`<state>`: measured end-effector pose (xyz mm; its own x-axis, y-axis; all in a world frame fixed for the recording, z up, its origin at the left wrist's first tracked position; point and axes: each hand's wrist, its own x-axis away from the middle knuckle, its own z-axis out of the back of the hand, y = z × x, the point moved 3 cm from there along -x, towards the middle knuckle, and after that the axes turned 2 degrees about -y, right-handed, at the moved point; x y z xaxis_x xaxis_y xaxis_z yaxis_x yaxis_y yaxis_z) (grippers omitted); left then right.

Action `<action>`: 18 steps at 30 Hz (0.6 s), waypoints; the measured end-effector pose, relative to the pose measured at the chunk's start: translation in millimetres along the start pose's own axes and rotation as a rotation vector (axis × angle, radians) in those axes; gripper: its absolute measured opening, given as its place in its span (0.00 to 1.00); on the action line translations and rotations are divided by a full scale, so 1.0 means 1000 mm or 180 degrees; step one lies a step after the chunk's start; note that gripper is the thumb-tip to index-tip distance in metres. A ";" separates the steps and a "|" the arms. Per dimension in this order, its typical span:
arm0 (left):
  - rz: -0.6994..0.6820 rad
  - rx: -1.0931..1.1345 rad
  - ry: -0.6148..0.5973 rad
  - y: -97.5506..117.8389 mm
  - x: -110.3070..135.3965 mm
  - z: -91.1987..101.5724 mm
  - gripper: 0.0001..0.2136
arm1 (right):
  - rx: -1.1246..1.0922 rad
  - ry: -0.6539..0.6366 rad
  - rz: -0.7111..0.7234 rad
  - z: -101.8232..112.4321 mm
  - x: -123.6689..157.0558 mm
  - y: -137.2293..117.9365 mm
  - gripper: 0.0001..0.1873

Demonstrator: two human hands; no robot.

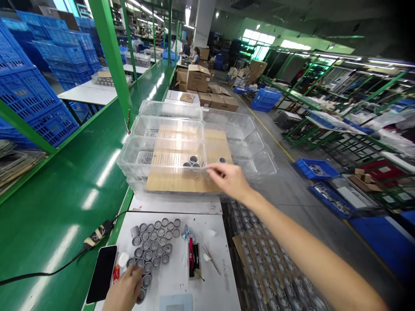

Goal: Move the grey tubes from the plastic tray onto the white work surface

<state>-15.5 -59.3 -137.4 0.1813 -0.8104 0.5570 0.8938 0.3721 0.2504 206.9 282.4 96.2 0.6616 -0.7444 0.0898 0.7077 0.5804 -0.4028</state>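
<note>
Out on cardboard [168,179] laid flat across clear trays [168,108], likely as a level deck: reaching with right hand [228,179], fingers loosely bunched just beside a few upright rings [192,162], cannot tell if pinching. Down at white table [181,276]: left hand [125,291] curled on near edge of packed ring cluster [152,246], kept close for picking, grip hidden. Plenty of bare board left of rings; tight by phone [102,274] and table edge.

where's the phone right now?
Head view, lower left: the phone lies at the left edge of the white table, just left of the left hand and the grey rings.
</note>
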 end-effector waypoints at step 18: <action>-0.0708 -0.0275 0.0722 0.239 -0.184 0.338 0.17 | 0.0825 -0.1107 -0.1516 0.042 -0.073 0.040 0.16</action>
<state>26.3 331.9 87.4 0.0558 -0.9513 0.3031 0.9515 0.1426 0.2726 196.9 373.8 111.9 0.2710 -0.8150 0.5121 0.9519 0.3060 -0.0167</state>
